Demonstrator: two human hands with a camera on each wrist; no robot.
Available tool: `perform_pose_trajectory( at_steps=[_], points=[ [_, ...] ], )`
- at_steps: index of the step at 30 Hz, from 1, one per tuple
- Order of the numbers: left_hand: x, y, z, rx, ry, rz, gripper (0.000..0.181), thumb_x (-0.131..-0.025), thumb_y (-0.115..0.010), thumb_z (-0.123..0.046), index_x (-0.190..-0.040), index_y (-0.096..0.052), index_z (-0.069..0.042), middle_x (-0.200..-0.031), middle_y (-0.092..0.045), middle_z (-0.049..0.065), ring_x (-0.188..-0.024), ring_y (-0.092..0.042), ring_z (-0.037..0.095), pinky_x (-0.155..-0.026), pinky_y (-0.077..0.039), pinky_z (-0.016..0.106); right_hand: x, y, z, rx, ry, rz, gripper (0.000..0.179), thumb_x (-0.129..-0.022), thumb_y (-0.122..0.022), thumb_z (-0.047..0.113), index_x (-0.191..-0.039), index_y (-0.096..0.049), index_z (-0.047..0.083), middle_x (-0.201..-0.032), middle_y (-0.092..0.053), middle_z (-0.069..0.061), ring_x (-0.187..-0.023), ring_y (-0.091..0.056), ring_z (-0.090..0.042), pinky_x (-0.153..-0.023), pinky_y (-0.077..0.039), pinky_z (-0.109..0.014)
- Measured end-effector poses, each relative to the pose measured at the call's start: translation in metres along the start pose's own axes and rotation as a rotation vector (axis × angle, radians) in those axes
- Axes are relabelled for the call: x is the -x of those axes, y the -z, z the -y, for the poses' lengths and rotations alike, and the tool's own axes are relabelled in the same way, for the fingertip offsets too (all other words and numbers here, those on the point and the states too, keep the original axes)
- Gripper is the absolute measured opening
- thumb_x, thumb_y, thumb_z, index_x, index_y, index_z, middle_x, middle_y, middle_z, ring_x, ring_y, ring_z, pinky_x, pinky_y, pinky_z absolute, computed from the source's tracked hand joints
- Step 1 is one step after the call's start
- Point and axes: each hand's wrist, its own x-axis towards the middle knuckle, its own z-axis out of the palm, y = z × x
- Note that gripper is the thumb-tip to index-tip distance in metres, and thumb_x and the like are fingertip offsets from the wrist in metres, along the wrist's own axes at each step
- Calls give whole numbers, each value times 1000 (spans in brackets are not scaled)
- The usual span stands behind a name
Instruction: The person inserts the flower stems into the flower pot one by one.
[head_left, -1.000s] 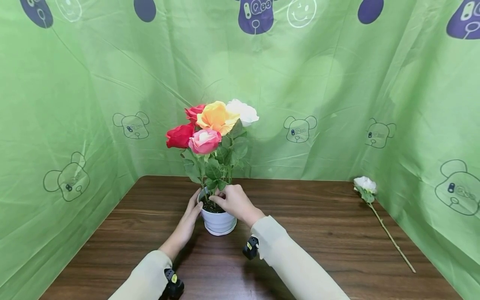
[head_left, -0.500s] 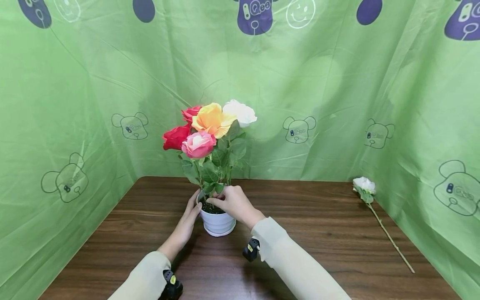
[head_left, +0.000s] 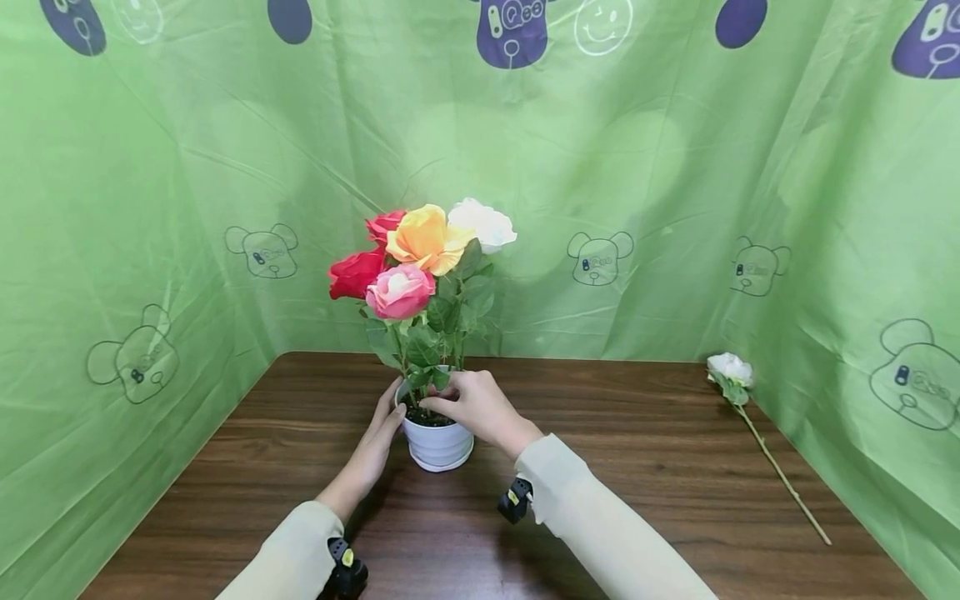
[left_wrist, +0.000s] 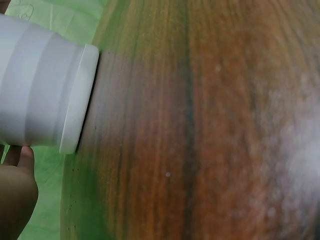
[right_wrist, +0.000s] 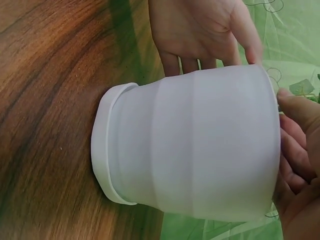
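A white ribbed flowerpot [head_left: 440, 448] with dark soil stands upright on its saucer [right_wrist: 102, 145] on the wooden table. My left hand [head_left: 378, 429] rests along the pot's left side, thumb near the rim; in the right wrist view its fingers [right_wrist: 189, 65] lie fairly straight against the wall. Over the rim from the right, my right hand [head_left: 480, 408] pinches a stem low above the soil, seemingly that of the pink rose [head_left: 401, 291]; leaves partly hide the fingertips. Two red roses [head_left: 357, 275], an orange-yellow rose [head_left: 429, 240] and a white rose [head_left: 483, 225] also rise from the pot.
A loose white rose [head_left: 730, 369] with a long stem lies on the table's right side. Green patterned cloth [head_left: 600, 167] hangs around the back and sides. Brown wood table [head_left: 622, 442] surrounds the pot.
The pink rose has shifted slightly left and down, and the orange-yellow rose slightly left. My right wrist and sleeve have moved a little to the right. The left hand keeps its place.
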Motion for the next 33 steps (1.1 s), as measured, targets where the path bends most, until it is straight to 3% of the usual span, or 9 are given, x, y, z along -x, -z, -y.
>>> perform_pose_trajectory(
  at_steps=[4,8,13,18,33],
  points=[
    [0,-1,1,-3,-1,-5,57,-111,-31,-27,-161,-8,-13,-165,-4,19,-148,-5,33,-114,-13,61,4,6,-2,-17,35,5,18,-89,-78,32,-92,-75,14,-86,-76,6,-75,-67,1,-67,-52,-20],
    [1,-2,3,-23,11,-24,57,-110,-32,-29,-161,-11,-15,-165,-7,17,-148,-8,32,-113,-16,60,11,11,-6,-62,67,-3,13,-90,-78,26,-93,-74,13,-88,-75,6,-76,-66,-1,-70,-54,-23],
    [2,-2,3,-37,19,-34,57,-110,-33,-30,-161,-12,-15,-165,-8,18,-147,-10,33,-113,-17,60,20,18,-12,-125,63,-8,16,-91,-77,24,-100,-75,10,-90,-74,7,-78,-66,-4,-73,-55,-28],
    [1,0,3,-36,21,-35,58,-110,-34,-31,-161,-13,-17,-165,-7,17,-147,-9,33,-114,-17,61,27,27,-19,-154,42,-8,17,-91,-76,25,-100,-75,10,-89,-73,10,-78,-66,-3,-73,-54,-26],
    [0,-1,0,-32,13,-23,57,-110,-33,-28,-161,-12,-13,-165,-3,20,-148,-4,35,-114,-15,62,66,73,-62,-71,-14,-53,14,-91,-77,26,-99,-75,14,-89,-72,13,-79,-66,-4,-75,-55,-28]
  ],
)
